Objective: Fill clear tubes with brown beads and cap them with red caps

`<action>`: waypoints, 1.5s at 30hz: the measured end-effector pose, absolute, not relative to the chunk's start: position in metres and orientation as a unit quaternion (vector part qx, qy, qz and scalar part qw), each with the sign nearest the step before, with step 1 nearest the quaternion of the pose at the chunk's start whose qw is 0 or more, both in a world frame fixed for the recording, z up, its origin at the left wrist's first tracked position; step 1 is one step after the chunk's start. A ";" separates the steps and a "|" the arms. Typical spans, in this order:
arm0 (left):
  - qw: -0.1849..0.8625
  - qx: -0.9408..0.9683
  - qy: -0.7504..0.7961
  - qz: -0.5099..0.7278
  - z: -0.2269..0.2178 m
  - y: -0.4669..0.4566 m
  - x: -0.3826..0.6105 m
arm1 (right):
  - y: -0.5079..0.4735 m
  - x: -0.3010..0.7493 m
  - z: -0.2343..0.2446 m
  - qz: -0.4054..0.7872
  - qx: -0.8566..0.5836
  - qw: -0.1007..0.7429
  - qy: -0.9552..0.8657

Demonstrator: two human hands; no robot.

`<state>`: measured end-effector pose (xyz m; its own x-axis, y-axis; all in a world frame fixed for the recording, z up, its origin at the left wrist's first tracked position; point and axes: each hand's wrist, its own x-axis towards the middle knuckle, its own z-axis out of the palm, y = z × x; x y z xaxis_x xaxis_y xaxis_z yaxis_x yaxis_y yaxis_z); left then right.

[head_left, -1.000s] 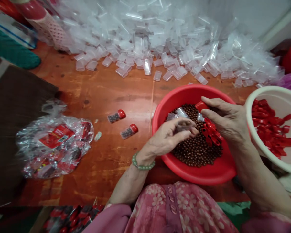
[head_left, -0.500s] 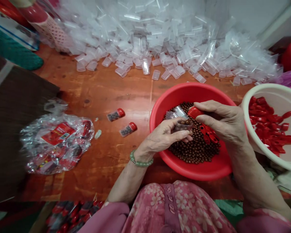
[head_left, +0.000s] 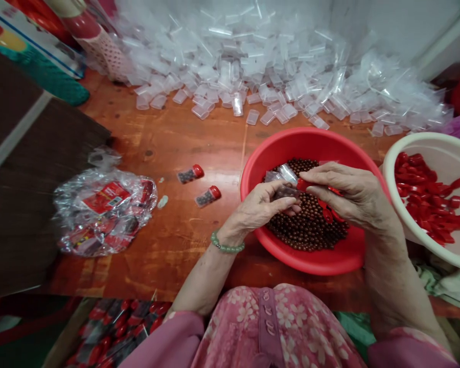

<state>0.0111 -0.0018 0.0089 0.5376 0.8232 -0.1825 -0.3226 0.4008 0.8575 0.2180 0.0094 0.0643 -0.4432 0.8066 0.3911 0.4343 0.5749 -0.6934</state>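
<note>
Over the basin [head_left: 318, 267], I'm grasping a see-through case [head_left: 285, 192] with the left hand [head_left: 258, 207], pinching it between thumb and fingers; dark contents are showing through its wall. With the right hand [head_left: 350, 191] I'm gripping a red cap [head_left: 302, 184] between thumb and fingertips, and it is sitting right at the end of the case. My fingers are partly hiding the join, so I'm not able to tell whether the cap is seated. Case and cap are both hovering above the glossy brown balls [head_left: 308, 230] covering the basin's floor. Other see-through cases [head_left: 286, 174] are lying on the balls just beyond the left hand, and some loose red pieces [head_left: 327, 214] are showing under the right hand.

To the right, a white tub [head_left: 391, 171] is standing close beside the basin, holding a heap of red parts [head_left: 444, 204]. To the left, two capped cases [head_left: 208, 196] are lying near each other on the table [head_left: 168, 278], apart from the basin. Farther left, a plastic bag [head_left: 105, 214] is bulging with red and dark items. Along the back, a big pile [head_left: 233, 66] of see-through cases is spreading wide. A green bracelet [head_left: 228, 249] is circling my left wrist.
</note>
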 end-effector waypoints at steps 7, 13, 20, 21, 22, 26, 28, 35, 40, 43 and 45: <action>0.791 0.377 0.274 0.397 0.006 0.000 0.010 | 0.011 0.238 0.063 0.228 -0.382 0.365 -0.818; 0.806 0.361 0.248 0.399 0.004 0.001 0.009 | 0.014 0.224 0.057 0.277 -0.394 0.449 -0.753; 0.806 0.378 0.236 0.389 0.002 0.003 0.009 | 0.016 0.205 0.054 0.252 -0.381 0.430 -0.779; 0.806 0.378 0.237 0.390 0.002 0.003 0.009 | 0.016 0.205 0.055 0.245 -0.380 0.421 -0.786; 0.806 0.374 0.238 0.392 0.002 0.003 0.009 | 0.017 0.205 0.055 0.240 -0.380 0.414 -0.792; 0.823 0.338 0.218 0.402 0.003 0.004 0.006 | 0.018 0.212 0.052 0.248 -0.390 0.419 -0.782; 0.830 0.325 0.198 0.408 0.004 0.004 0.005 | 0.018 0.215 0.050 0.265 -0.408 0.433 -0.759; 0.856 0.287 0.151 0.403 0.009 0.005 0.001 | 0.020 0.219 0.045 0.283 -0.438 0.463 -0.716; 0.852 0.309 0.142 0.398 0.006 0.008 0.001 | 0.020 0.216 0.044 0.276 -0.448 0.480 -0.702; 0.824 0.364 0.151 0.408 0.004 0.006 0.004 | 0.019 0.213 0.044 0.268 -0.442 0.494 -0.699; 0.798 0.406 0.162 0.414 0.002 0.003 0.006 | 0.018 0.211 0.045 0.268 -0.430 0.503 -0.700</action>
